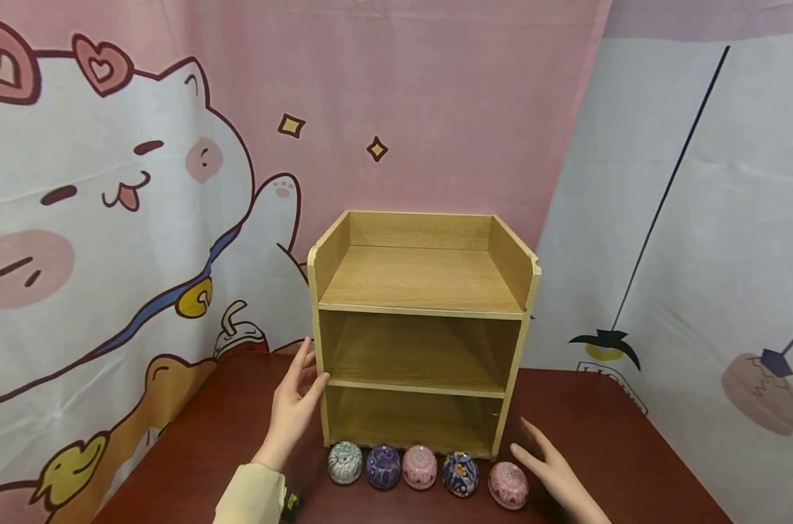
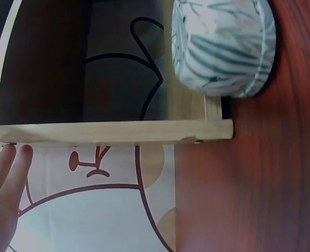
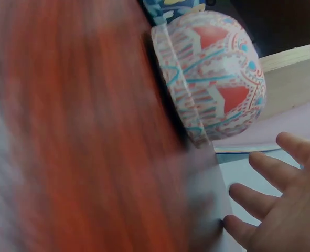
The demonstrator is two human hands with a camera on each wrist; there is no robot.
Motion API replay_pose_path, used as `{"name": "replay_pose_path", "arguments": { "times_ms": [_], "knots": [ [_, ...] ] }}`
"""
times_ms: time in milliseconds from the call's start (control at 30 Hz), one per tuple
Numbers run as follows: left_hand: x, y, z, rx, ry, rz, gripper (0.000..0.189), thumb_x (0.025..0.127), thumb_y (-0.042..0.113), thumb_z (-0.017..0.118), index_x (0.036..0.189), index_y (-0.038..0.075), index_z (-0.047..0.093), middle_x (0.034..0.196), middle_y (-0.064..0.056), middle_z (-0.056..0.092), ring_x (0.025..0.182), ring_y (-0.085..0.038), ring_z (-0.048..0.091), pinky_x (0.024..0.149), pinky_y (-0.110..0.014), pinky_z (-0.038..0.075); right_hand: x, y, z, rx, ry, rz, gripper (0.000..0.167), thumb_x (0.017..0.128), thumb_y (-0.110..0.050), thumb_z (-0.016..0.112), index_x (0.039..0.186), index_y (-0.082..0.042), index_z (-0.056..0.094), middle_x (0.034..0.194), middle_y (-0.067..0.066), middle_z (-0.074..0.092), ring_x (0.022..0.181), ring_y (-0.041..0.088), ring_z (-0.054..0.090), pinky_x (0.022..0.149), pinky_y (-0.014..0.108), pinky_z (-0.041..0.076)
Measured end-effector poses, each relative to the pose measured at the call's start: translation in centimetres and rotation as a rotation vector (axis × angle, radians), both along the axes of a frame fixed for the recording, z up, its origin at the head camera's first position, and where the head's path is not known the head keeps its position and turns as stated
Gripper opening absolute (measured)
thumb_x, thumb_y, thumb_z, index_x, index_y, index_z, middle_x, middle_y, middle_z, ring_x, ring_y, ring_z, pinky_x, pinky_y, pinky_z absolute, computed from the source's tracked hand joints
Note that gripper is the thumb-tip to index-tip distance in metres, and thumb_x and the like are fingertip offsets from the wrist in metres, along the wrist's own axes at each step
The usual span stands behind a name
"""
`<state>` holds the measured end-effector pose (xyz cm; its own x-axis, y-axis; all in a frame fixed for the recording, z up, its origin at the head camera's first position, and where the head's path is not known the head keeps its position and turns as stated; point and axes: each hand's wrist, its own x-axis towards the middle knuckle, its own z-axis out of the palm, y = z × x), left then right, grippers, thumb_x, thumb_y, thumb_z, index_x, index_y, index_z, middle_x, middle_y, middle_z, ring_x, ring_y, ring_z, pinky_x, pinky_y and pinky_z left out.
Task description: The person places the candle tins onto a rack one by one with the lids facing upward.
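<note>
A small wooden shelf unit with an open top tray and two compartments stands upright on the table. My left hand is at its left side, fingers extended, and the fingertips meet the side board in the left wrist view. In front of the shelf sits a row of small round patterned tins: a white-and-green tin, a purple tin, a pink tin, a dark blue floral tin and a red-and-pink tin. Beside that last one my right hand spreads its fingers, holding nothing.
The dark red wooden table extends to both sides of the shelf. Behind it hangs a printed cloth with cartoon figures. A small dark object lies by the left wrist, partly hidden by the sleeve.
</note>
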<state>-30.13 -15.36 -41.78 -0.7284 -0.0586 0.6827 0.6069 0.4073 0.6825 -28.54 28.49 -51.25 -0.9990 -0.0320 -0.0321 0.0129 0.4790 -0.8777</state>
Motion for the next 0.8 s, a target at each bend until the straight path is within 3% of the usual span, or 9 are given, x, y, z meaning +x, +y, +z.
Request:
{"name": "replay_pose_path", "arguments": {
  "times_ms": [100,300,433,567,667,800],
  "knots": [
    [0.0,0.3,-0.5,0.009,0.014,0.027,0.068,0.091,-0.001,0.065,0.151,0.008,0.036,0.133,-0.023,0.054,0.110,-0.037,0.059,0.077,-0.037,0.056,0.3,0.0,-0.1,-0.042,-0.028,-0.005,0.075,0.099,-0.040,0.054,0.152,0.002,0.022,0.150,0.034,0.025,0.134,0.050,0.028,0.098,0.062,0.038],
    [-1.8,0.2,-3.2,0.025,0.071,0.061,0.068,0.088,-0.001,0.069,0.149,0.013,0.042,0.137,-0.016,0.054,0.111,-0.034,0.060,0.075,-0.038,0.057,0.7,0.4,-1.0,-0.157,-0.052,0.017,0.068,0.100,-0.034,0.052,0.148,0.007,0.028,0.140,0.033,0.042,0.128,0.046,0.041,0.095,0.054,0.045],
    [-2.2,0.2,-3.7,0.013,0.071,0.083,0.069,0.090,0.003,0.068,0.150,0.022,0.041,0.142,-0.008,0.050,0.114,-0.030,0.058,0.078,-0.035,0.056,0.8,1.0,-1.6,-0.213,-0.060,0.084,0.066,0.101,-0.030,0.052,0.146,0.012,0.029,0.137,0.031,0.046,0.127,0.042,0.045,0.094,0.045,0.048],
    [-2.2,0.4,-3.9,0.015,0.060,0.114,0.070,0.090,0.003,0.068,0.150,0.027,0.039,0.145,-0.005,0.048,0.116,-0.027,0.057,0.079,-0.019,0.052,0.8,1.6,-2.1,-0.243,-0.035,0.208,0.061,0.102,-0.024,0.051,0.144,0.015,0.030,0.138,0.032,0.045,0.120,0.017,0.054,0.089,0.028,0.049],
    [-2.3,0.6,-4.0,0.019,0.082,0.129,0.071,0.089,0.001,0.068,0.150,0.025,0.040,0.143,-0.007,0.049,0.114,-0.027,0.057,0.078,-0.012,0.049,0.8,1.9,-2.3,-0.277,-0.008,0.317,0.057,0.103,-0.017,0.048,0.143,0.018,0.026,0.139,0.036,0.041,0.111,-0.001,0.053,0.087,0.022,0.048],
    [-2.4,0.8,-3.8,0.009,0.129,0.143,0.070,0.088,-0.002,0.068,0.149,0.020,0.042,0.141,-0.011,0.051,0.111,-0.030,0.060,0.079,-0.010,0.047,0.7,2.3,-2.2,-0.314,0.004,0.408,0.058,0.103,-0.012,0.047,0.143,0.020,0.021,0.140,0.039,0.037,0.110,-0.006,0.051,0.087,0.023,0.049]
  ]
}}
